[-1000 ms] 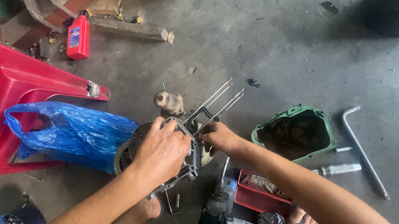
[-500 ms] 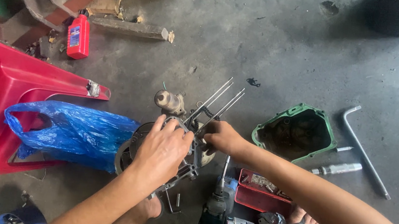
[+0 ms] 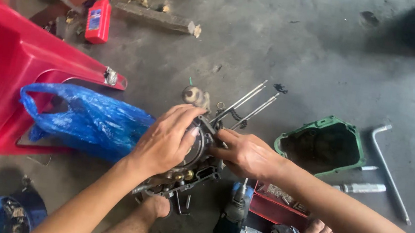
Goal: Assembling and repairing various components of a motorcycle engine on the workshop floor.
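A greasy metal engine block with long steel studs sticking up and to the right sits on the concrete floor between my feet. My left hand lies flat over its top, fingers spread and pressing on it. My right hand grips the block's right side, fingers curled against the metal near the base of the studs. A small brass-coloured part lies just beyond the block.
A blue plastic bag rests on a red plastic chair at left. A green engine cover, an L-shaped wrench, a socket tool, a red tray, a power drill and a red bottle lie around.
Both hands have stayed on the engine block; my right hand has shifted slightly along its side. Nothing else has moved.
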